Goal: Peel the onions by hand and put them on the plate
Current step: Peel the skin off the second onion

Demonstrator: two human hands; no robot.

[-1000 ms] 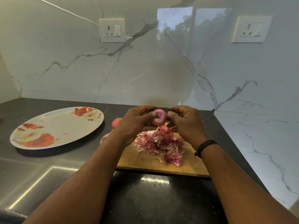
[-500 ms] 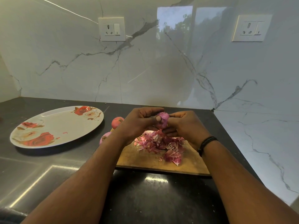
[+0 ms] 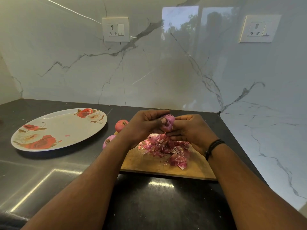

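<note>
Above the cutting board (image 3: 159, 165) I hold 1 onion (image 3: 168, 125) between both hands: left hand (image 3: 146, 126) and right hand (image 3: 191, 130) fingers curled on it, still peeling. Since 1 s ago it has turned and sunk deeper between my palms. Next I'd strip the last skin, then carry it left to the plate (image 3: 54, 130).

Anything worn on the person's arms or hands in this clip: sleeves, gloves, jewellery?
Both forearms are bare as far as the frame shows: no sleeves, no gloves. The right wrist carries a black band of what look like several thin strands. The left hand and right hand show no rings.
</note>
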